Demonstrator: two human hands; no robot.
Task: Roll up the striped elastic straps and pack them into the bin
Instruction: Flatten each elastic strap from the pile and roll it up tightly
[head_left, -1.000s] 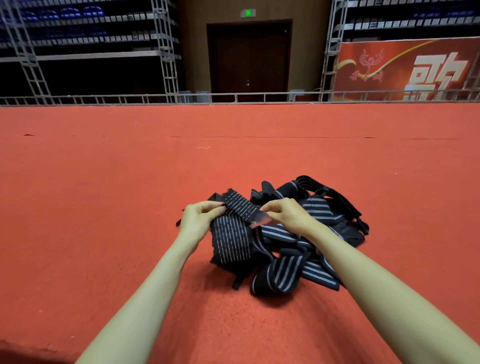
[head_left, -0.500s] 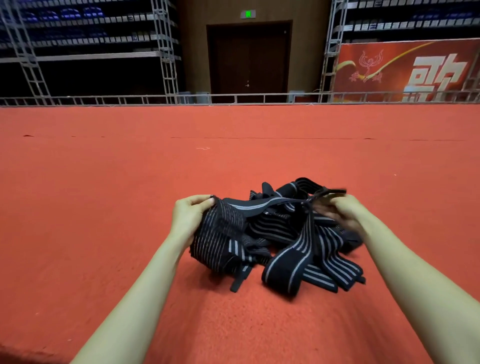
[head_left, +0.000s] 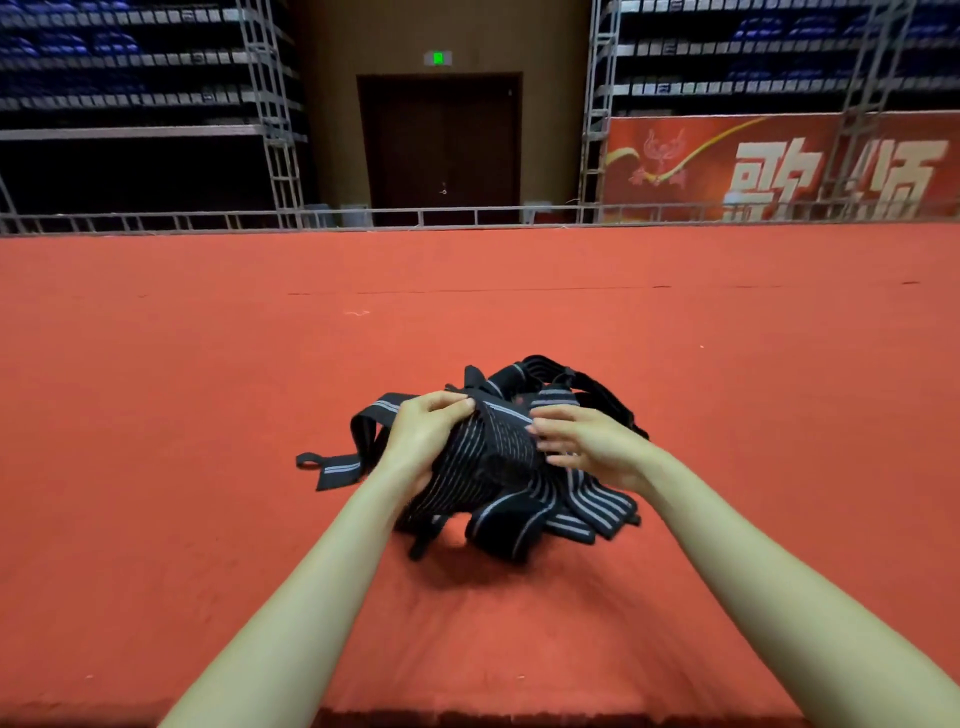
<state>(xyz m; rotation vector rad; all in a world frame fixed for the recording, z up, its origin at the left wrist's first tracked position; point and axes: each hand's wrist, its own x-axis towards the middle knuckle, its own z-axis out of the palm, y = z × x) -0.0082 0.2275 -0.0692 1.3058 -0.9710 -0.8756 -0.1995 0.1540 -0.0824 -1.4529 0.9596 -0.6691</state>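
From my feed, the left hand (head_left: 428, 434) is closed around a fine-striped strap (head_left: 488, 457). Its fingers (head_left: 452, 402) curl over the top edge of the bunched band, and the palm sits against the band's left side. I cannot see the thumb clearly. The right hand (head_left: 589, 441) is fairly wide, its fingers nearly straight and slightly spread. Its fingertips (head_left: 540, 428) touch the right side of that same strap without wrapping it.

Both hands sit close together, facing each other across the bundle, which is raised a little above the rest. The left forearm (head_left: 311, 597) reaches in from the lower left and the right forearm (head_left: 779, 571) from the lower right, so both angle inward toward the middle of the view.

The striped elastic straps (head_left: 587, 512) lie in a tangled black heap on the red carpet (head_left: 208, 415), directly under and beyond the hands. Flat ends fan out below the right wrist. One loose strap tail (head_left: 337, 470) trails off to the left of the left hand and lies flat on the carpet, with a small loop at its tip.
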